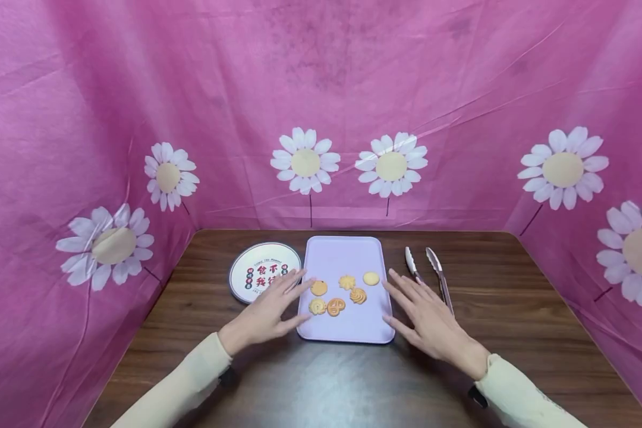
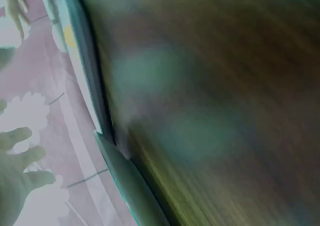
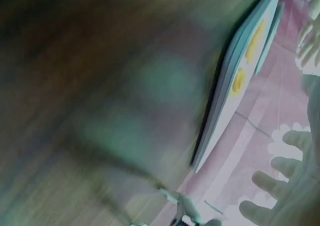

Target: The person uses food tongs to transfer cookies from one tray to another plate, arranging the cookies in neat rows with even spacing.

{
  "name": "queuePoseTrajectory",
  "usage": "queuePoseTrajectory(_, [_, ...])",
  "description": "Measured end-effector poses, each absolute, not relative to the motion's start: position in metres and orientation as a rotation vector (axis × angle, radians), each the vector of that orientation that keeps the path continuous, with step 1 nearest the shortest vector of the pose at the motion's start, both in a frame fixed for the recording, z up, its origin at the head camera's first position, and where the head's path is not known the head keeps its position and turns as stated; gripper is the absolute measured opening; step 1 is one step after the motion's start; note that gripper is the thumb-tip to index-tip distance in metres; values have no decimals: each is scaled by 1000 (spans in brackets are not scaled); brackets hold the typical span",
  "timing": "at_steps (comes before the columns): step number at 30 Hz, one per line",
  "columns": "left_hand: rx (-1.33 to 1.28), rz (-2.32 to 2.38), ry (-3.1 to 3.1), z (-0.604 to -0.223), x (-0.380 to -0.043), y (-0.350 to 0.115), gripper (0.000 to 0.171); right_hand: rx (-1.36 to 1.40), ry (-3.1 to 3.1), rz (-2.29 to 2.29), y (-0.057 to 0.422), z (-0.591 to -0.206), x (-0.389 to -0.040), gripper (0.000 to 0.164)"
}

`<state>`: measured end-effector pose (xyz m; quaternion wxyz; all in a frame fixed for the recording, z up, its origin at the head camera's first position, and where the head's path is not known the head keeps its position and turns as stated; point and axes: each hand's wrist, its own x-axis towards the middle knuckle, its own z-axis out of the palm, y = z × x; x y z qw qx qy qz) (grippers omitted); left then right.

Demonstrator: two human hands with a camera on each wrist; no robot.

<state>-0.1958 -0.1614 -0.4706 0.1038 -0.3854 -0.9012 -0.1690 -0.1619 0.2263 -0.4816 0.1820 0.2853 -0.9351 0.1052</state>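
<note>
Lilac tray (image 1: 342,254) of cookies (image 1: 336,307) on the table (image 1: 321,386), head view: left hand (image 1: 270,310) and right hand (image 1: 436,324), fingers spread and empty, flank it; the plate (image 1: 242,267) reads "The Moment" above red Chinese characters. Left wrist: fingers apart, near the plate. Right wrist: likewise, near tongs (image 3: 187,207).

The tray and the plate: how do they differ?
Shape: the tray is a rectangle with rounded corners, while the plate is round.
Colour: the tray is pale lilac; the plate is white with a dark rim.
Surface: the tray looks plain, with six cookies on it; the plate bears printed writing, some of it in red.
Both lie on the wooden table.
</note>
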Motion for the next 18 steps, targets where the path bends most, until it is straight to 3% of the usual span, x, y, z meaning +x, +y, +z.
queuePoseTrajectory(12, [-477, -871, -2692, -463, -221, -195, 65, 440, -2599, 552, 243, -476, -195, 63])
queuePoseTrajectory(18, [-241, -890, -2718, -468, -238, -224, 66, 230, -2666, 587, 253, -475, -203, 71])
